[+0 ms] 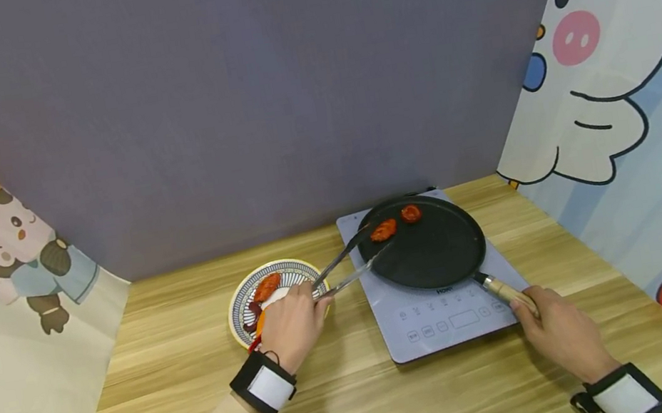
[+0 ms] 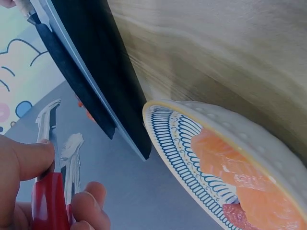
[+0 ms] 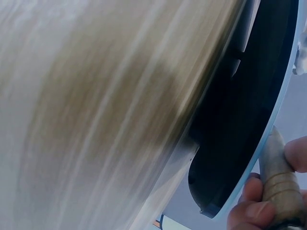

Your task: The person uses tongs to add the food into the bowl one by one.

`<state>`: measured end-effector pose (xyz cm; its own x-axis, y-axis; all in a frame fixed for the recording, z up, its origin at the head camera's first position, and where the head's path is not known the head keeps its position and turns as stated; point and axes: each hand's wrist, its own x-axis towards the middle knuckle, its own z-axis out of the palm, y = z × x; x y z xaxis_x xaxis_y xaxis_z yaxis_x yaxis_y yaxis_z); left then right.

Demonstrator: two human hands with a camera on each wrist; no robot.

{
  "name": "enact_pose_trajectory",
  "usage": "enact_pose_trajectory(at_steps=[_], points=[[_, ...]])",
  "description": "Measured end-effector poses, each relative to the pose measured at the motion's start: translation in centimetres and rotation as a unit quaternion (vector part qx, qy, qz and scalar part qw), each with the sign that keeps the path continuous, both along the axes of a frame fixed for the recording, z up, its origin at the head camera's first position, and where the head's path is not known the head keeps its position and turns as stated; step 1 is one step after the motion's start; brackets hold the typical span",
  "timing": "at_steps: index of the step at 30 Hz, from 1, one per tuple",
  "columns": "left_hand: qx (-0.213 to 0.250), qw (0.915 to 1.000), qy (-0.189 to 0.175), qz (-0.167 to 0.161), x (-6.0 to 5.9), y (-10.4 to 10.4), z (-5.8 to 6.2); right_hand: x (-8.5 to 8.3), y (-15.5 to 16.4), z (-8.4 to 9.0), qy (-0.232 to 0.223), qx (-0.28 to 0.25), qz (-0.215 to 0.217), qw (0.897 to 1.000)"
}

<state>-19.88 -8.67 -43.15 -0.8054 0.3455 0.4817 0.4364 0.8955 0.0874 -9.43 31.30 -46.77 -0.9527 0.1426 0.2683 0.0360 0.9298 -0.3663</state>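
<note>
My left hand (image 1: 293, 321) grips metal tongs (image 1: 343, 280) by their red handles (image 2: 48, 201). The tongs' two arms stand apart, reaching over the left rim of a black frying pan (image 1: 436, 255). Their tips lie at either side of a reddish-brown, wing-shaped piece of food (image 1: 383, 230) in the pan. A small round red piece (image 1: 411, 213) sits beside it, near the far rim. On the right, my right hand (image 1: 562, 332) holds the pan's wooden handle (image 1: 510, 295), fingers curled round it. The pan rests on a flat induction cooktop (image 1: 419, 350).
Left of the cooktop, partly behind my left hand, is a patterned plate (image 1: 236, 315). It carries another wing-shaped piece (image 1: 267, 287), orange salmon-like slices (image 2: 225, 158) and dark red pieces (image 1: 251, 320). A grey panel (image 1: 224, 108) rises behind the wooden table (image 1: 170, 383); printed sheets flank both sides.
</note>
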Motion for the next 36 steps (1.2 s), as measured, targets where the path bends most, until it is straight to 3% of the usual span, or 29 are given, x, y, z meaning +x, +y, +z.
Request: enact_pose_trajectory(at_steps=[7,19,30,36], points=[[0.002,0.9999,0.016,0.003,0.8,-1.1,-0.4,0.0,0.0,-0.1,0.003,0.0,0.002,1.0],[0.033,0.9982,-0.044,0.022,2.0,-3.1,-1.2,-0.1,0.0,-0.1,0.003,0.004,0.0,1.0],[0.028,0.9992,-0.023,0.02,2.5,-4.3,-1.8,0.0,0.1,-0.1,0.005,0.001,0.003,1.0],[0.04,0.9981,-0.033,0.033,2.9,-5.1,-1.9,0.0,0.1,-0.1,0.004,-0.001,0.002,1.0]])
